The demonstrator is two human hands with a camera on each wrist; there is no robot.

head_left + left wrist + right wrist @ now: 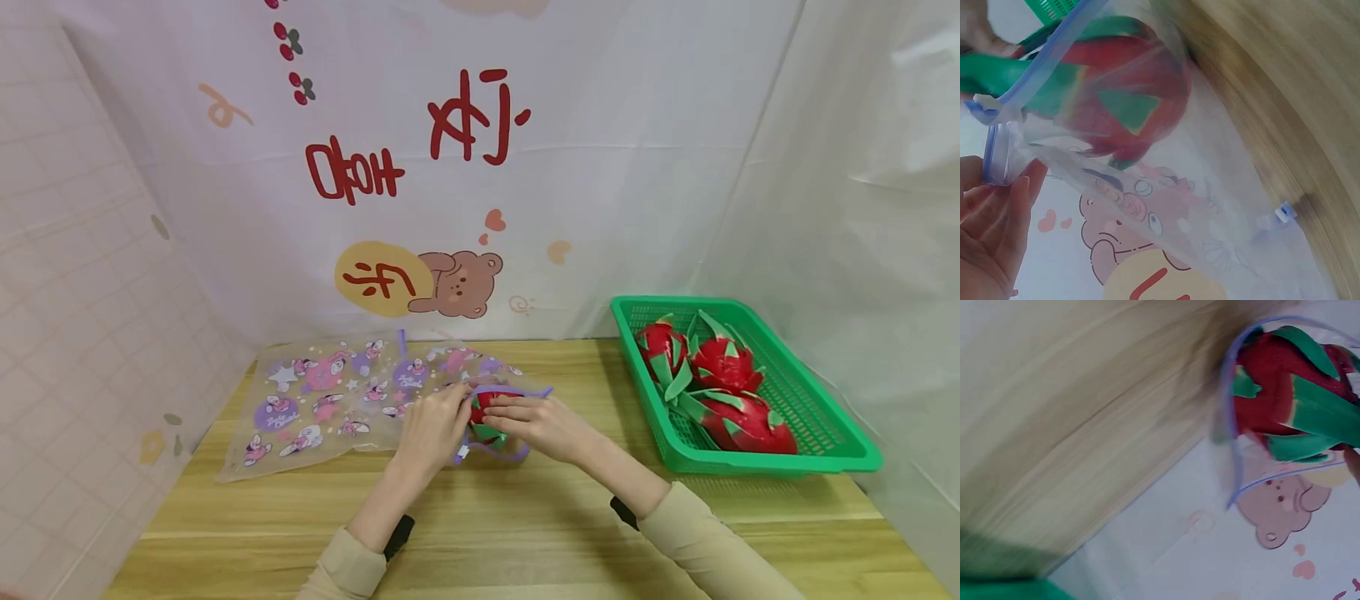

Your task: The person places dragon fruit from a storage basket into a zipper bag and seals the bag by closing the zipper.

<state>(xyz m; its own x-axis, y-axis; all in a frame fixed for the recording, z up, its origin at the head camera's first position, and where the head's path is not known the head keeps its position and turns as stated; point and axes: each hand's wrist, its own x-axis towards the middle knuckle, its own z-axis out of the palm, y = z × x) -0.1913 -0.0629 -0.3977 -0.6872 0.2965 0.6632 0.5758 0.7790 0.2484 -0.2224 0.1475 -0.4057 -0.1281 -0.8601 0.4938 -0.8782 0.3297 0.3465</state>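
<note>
A red dragon fruit [486, 405] with green leaf scales sits in the mouth of a clear zip bag [1210, 187] with purple edging. My left hand [435, 423] pinches the bag's edge beside its zip, as the left wrist view shows with the fingers [1013, 212] at the rim. Over on the right side, my right hand [542, 423] holds the dragon fruit by its leafy end. In the right wrist view the dragon fruit [1272, 387] is ringed by the purple rim, and only a fingertip shows at the edge.
Another printed clear bag [300, 417] lies flat on the wooden table [510, 533] at the left. At the right stands a green plastic basket [832, 458] with several dragon fruits [723, 362]. A white printed sheet [600, 208] rises behind the table.
</note>
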